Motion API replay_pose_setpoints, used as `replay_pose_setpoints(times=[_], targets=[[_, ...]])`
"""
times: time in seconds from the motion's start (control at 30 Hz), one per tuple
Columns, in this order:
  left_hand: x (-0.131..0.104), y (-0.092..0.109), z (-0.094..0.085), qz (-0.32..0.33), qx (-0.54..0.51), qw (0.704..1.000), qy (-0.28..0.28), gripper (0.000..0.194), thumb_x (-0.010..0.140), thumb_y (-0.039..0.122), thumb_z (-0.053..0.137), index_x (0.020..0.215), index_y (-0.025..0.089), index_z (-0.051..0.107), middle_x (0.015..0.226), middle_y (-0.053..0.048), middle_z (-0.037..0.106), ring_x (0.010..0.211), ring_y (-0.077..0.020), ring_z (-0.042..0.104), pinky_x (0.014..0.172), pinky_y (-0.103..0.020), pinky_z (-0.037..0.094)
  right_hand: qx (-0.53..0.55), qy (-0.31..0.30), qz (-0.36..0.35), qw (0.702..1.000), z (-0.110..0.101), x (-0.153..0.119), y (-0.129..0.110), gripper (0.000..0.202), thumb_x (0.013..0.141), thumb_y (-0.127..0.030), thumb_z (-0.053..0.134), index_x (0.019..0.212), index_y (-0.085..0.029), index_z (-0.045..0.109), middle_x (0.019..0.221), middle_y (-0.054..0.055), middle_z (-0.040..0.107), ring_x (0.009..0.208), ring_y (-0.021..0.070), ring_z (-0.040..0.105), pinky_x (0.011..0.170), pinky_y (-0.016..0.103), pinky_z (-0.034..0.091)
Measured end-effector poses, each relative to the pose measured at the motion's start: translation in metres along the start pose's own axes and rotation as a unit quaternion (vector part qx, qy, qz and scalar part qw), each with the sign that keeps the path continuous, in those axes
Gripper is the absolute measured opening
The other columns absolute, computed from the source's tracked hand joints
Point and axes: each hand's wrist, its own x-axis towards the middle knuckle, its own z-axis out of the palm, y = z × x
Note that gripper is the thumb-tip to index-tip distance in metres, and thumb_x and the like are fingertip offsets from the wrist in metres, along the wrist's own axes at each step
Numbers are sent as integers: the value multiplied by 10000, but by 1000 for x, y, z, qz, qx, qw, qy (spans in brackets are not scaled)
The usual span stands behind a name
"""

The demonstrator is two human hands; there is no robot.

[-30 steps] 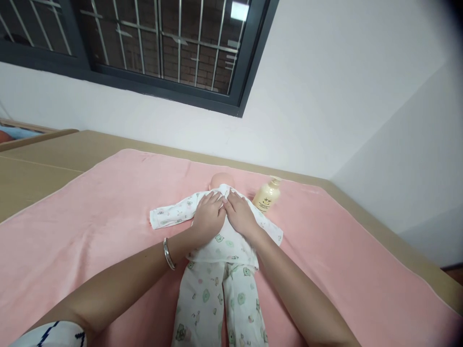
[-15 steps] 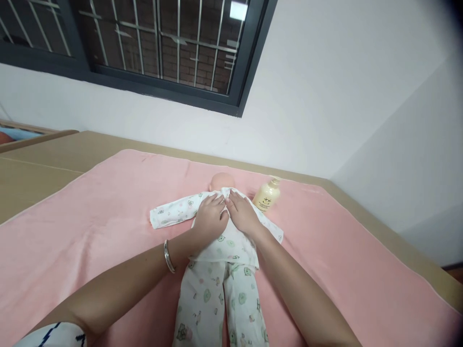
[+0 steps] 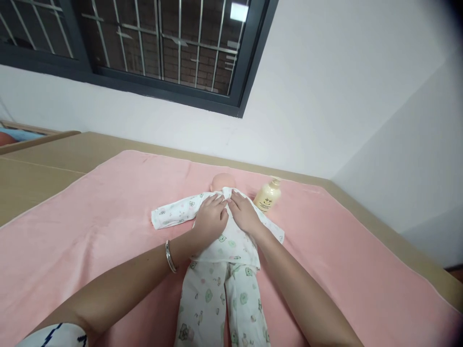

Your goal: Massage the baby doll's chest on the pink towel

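Observation:
A baby doll lies on a pink blanket, its head toward the wall. It wears a white printed top and matching trousers, with both sleeves spread out sideways. My left hand rests flat on the left upper part of the top, fingers stretched toward the collar. Flat on the right upper part lies my right hand, its fingertips close to the left hand's. Neither hand grips anything. Just right of the doll's shoulder is a pale yellow pump bottle.
The blanket covers a wooden surface that meets a white wall. Above it is a dark-framed window with metal bars. A wooden rail with something blue and red behind it stands at the far left.
Both hands stay on the doll's top with almost no movement. The fingers of my right hand have shifted very slightly, and the whole view has drifted a little.

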Motion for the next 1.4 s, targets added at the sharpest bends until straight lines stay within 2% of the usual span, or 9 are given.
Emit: replay_pose_setpoints(times=[0.13, 0.27, 0.43, 0.6, 0.7, 0.87, 1.17, 1.23, 1.4], targets=[[11, -11, -3, -43, -37, 998, -19, 395, 902, 190, 444, 1230, 155, 660, 1362, -107, 632, 1318, -261, 533, 1163, -451, 374, -48, 10, 24, 999, 9, -13, -19, 500, 1020, -280, 282, 1466, -135, 454, 1572, 141, 365, 1472, 332, 284, 1182, 560, 215], [19, -27, -2, -54, -70, 996, -21, 404, 901, 171, 413, 1231, 183, 644, 1340, -95, 643, 1269, -247, 565, 1119, -464, 420, -56, 13, -35, 998, 13, -25, -34, 516, 996, -273, 326, 1481, -139, 445, 1555, 106, 406, 1483, 326, 252, 1199, 526, 196], [8, -27, 6, -64, -79, 995, 26, 396, 942, 239, 411, 1262, 165, 632, 1352, -107, 634, 1315, -248, 527, 1151, -475, 386, 3, 27, -8, 1000, 3, -3, -2, 489, 1021, -336, 275, 1418, -183, 516, 1523, 89, 460, 1441, 262, 357, 1192, 472, 233], [2, -26, 8, -74, -89, 991, 68, 379, 966, 245, 376, 1209, 167, 656, 1288, -102, 669, 1271, -236, 562, 1136, -453, 412, -23, 70, 38, 997, -8, 1, 10, 510, 1008, -321, 285, 1405, -91, 509, 1515, 182, 439, 1446, 289, 341, 1173, 459, 257], [1, -27, 8, -80, -98, 988, 90, 380, 979, 255, 358, 1194, 150, 652, 1277, -120, 667, 1248, -240, 574, 1127, -457, 418, -40, 97, -4, 995, -5, -8, -5, 542, 1010, -351, 326, 1486, -103, 407, 1601, 163, 297, 1497, 288, 228, 1202, 476, 187], [1, -28, 9, -86, -101, 986, 98, 369, 991, 269, 346, 1183, 172, 645, 1265, -110, 669, 1227, -239, 580, 1114, -471, 425, -50, 8, -55, 997, 2, -16, -23, 499, 1021, -363, 327, 1459, -169, 466, 1584, 121, 350, 1490, 289, 251, 1198, 530, 182], [4, -24, -1, -78, -102, 986, 110, 333, 953, 220, 387, 1129, 158, 663, 1206, -108, 697, 1186, -230, 600, 1107, -433, 435, -85, 17, -75, 993, 8, -10, -23, 514, 1002, -368, 336, 1432, -140, 501, 1563, 174, 369, 1475, 348, 277, 1159, 602, 257], [5, -24, -4, -80, -100, 985, 118, 321, 945, 218, 410, 1124, 143, 666, 1198, -115, 701, 1172, -230, 606, 1102, -421, 442, -89, 63, -96, 989, 12, -7, -22, 535, 996, -402, 326, 1398, -116, 534, 1565, 195, 356, 1473, 369, 275, 1149, 594, 287], [7, -27, -12, -67, -67, 990, 108, 296, 953, 234, 430, 1089, 160, 682, 1202, -97, 703, 1178, -229, 607, 1104, -406, 451, -118, 82, -171, 975, 28, 3, -11, 578, 964, -377, 263, 1311, -76, 613, 1441, 228, 515, 1408, 360, 404, 1122, 559, 362]])
